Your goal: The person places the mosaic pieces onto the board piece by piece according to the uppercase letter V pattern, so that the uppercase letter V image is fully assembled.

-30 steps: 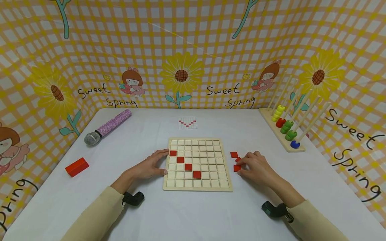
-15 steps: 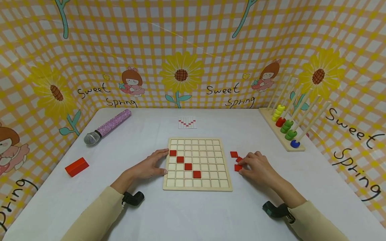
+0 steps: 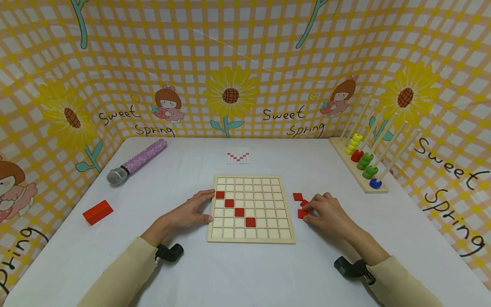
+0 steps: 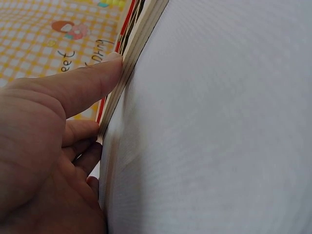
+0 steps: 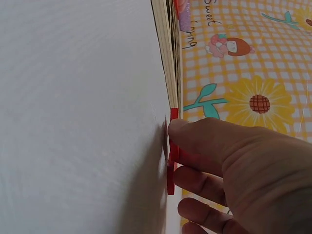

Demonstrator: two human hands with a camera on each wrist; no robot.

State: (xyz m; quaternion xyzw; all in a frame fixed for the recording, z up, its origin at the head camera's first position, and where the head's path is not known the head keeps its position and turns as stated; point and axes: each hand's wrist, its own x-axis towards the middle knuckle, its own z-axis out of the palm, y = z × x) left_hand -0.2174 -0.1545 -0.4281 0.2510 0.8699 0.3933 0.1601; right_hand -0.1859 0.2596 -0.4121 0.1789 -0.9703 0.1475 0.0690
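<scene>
A square wooden grid board (image 3: pixel 264 241) lies mid-table, with several red square tiles (image 3: pixel 239 212) set in a diagonal from its left side toward the lower middle. My left hand (image 3: pixel 188 211) rests against the board's left edge, fingers extended and thumb touching the side; the left wrist view shows the thumb (image 4: pixel 92 80) at that edge. To the right of the board are three loose red tiles. My right hand (image 3: pixel 326 213) pinches the nearest tile (image 3: pixel 302 214) between thumb and fingers, low over the cloth. A second tile (image 3: pixel 304 203) is partly hidden by the fingers; the third (image 3: pixel 297 196) lies behind.
A small card (image 3: pixel 238 156) with a red V pattern on a grid lies behind the board. At the left are a glittery microphone (image 3: pixel 140 162) and a red block (image 3: pixel 98 212). A wooden peg stand (image 3: pixel 360 170) with coloured beads stands back right.
The nearest loose tile has slid slightly right with my right hand, then stayed almost in place. My left hand and the board have not visibly moved.
</scene>
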